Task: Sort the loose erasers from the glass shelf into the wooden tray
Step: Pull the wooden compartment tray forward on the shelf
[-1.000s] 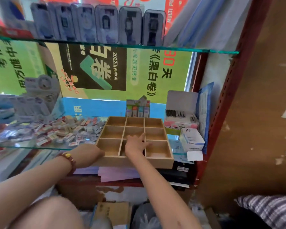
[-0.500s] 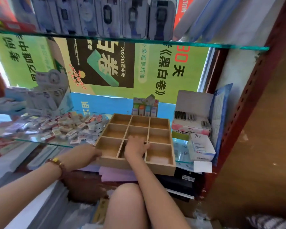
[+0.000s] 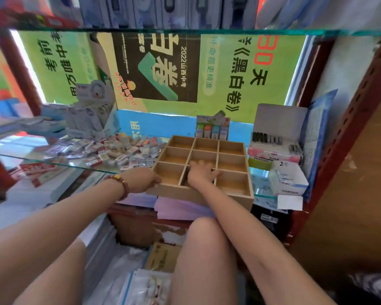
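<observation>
Little changed over the last second: same hold on the wooden tray (image 3: 233, 200), compartments all bare. Gripping its near-left corner with the left hand (image 3: 149, 180); pressing the right hand (image 3: 201, 175), fingers spread, into the near-middle compartment. Loose erasers (image 3: 119, 150) heaped on the glass shelf (image 3: 53, 160) just beyond the left hand. Likely seating the tray, with sorting not yet begun.
</observation>
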